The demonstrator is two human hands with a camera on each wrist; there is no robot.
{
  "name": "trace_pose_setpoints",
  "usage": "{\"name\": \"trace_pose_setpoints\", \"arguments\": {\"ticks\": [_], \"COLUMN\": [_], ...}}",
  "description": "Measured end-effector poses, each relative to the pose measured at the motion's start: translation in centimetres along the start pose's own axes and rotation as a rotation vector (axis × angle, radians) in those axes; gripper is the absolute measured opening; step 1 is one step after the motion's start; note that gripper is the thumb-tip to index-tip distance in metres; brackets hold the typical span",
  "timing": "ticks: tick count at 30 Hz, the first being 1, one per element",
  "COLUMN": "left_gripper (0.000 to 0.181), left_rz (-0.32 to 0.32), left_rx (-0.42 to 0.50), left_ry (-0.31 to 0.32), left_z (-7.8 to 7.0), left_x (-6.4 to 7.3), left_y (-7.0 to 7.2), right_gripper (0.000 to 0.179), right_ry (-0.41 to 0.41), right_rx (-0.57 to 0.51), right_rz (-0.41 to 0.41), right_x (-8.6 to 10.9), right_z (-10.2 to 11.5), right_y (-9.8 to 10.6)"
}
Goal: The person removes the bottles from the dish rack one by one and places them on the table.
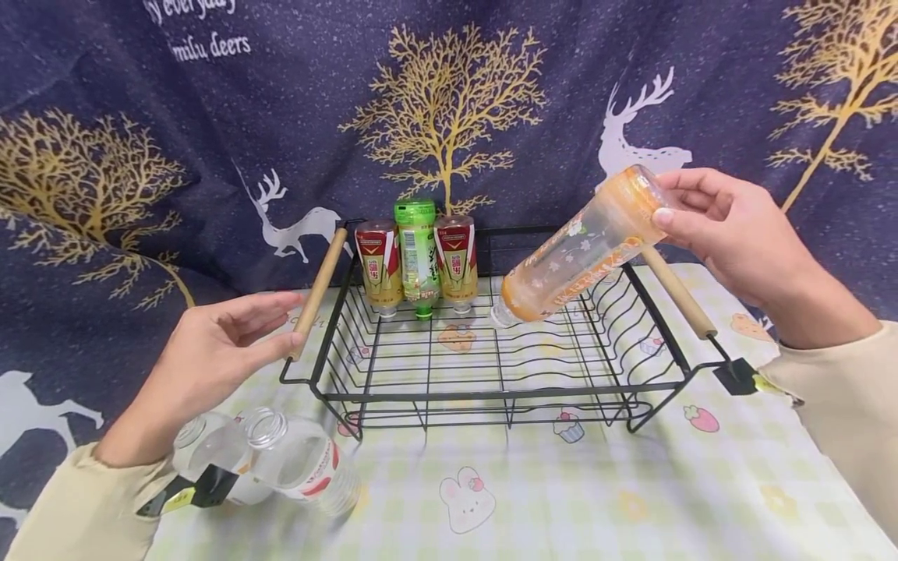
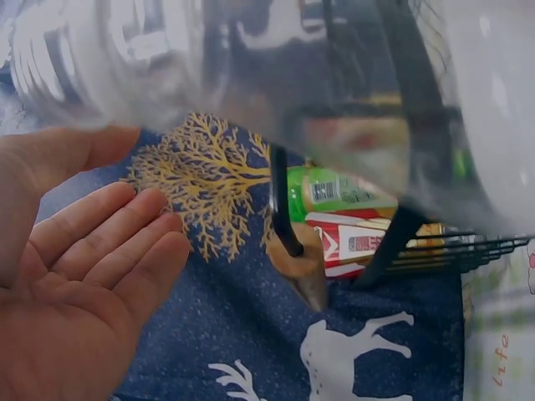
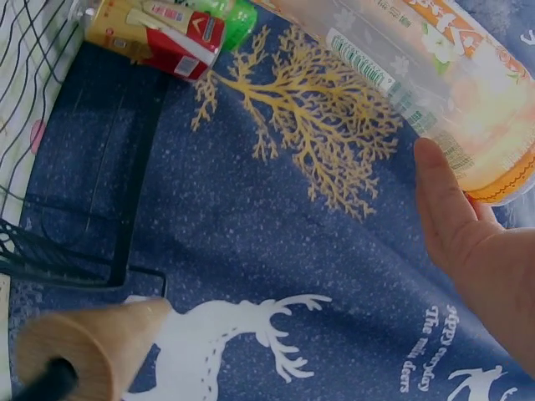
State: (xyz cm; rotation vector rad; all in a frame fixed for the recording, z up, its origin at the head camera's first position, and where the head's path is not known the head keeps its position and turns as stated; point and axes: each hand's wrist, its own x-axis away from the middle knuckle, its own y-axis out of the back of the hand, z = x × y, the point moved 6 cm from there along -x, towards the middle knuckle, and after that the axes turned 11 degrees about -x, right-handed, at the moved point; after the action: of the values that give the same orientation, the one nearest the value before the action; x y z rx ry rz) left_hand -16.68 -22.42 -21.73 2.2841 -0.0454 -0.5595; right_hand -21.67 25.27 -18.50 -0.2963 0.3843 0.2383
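Observation:
My right hand (image 1: 744, 234) grips an orange-labelled clear plastic bottle (image 1: 575, 249) near its base. The bottle is tilted, its neck pointing down and left over the black wire rack (image 1: 505, 395). In the right wrist view the fingers lie along the bottle's label (image 3: 435, 50). My left hand (image 1: 217, 343), its fingers loosely extended and holding nothing, is beside the rack's left wooden handle (image 1: 319, 296). At the rack's back left, two red-and-gold bottles (image 1: 380, 265) (image 1: 456, 261) flank a green bottle (image 1: 418, 257), all neck down.
Two clear, uncapped bottles (image 1: 309, 463) (image 1: 217, 452) stand on the checked tablecloth (image 1: 561, 499) below my left wrist. The rack's right wooden handle (image 1: 677, 288) lies under my right hand. A dark blue cloth (image 1: 295, 101) with trees and deer hangs behind.

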Motion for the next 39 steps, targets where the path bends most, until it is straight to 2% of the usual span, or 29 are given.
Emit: {"name": "trace_pose_setpoints", "arguments": {"ticks": [5,11,17,21,24,28,35,39], "left_gripper": [0.042,0.041,0.038,0.039,0.041,0.045,0.047,0.049], "left_rz": [0.003,0.007,0.034,0.064,0.085,0.095,0.110,0.120], "left_rx": [0.030,0.021,0.025,0.051,0.088,0.147,0.323,0.385], "left_ry": [-0.035,-0.062,-0.080,-0.063,-0.057,-0.084,-0.156,-0.151], "left_z": [-0.8,-1.7,-2.5,-2.6,-2.7,-3.1,-4.1,-4.3], "left_x": [0.1,-0.1,-0.4,-0.5,-0.5,-0.7,-0.7,-0.5], "left_y": [-0.3,-0.7,-1.3,-1.9,-2.2,-2.7,-3.7,-4.1], "right_gripper": [0.038,0.060,0.057,0.057,0.056,0.053,0.052,0.054], "right_ry": [0.001,0.065,0.072,0.064,0.065,0.065,0.061,0.063], "right_rx": [0.031,0.069,0.057,0.014,-0.027,-0.060,-0.081,-0.059], "right_rz": [0.048,0.129,0.110,0.131,0.193,0.243,0.242,0.229], "right_x": [0.7,1.4,1.7,2.2,2.6,2.9,3.4,3.9], "right_z": [-0.3,-0.1,-0.2,-0.7,-0.9,-1.0,-1.3,-1.6], "right_y": [-0.7,-1.7,-1.6,-1.3,-1.3,-1.4,-1.5,-1.8]}}
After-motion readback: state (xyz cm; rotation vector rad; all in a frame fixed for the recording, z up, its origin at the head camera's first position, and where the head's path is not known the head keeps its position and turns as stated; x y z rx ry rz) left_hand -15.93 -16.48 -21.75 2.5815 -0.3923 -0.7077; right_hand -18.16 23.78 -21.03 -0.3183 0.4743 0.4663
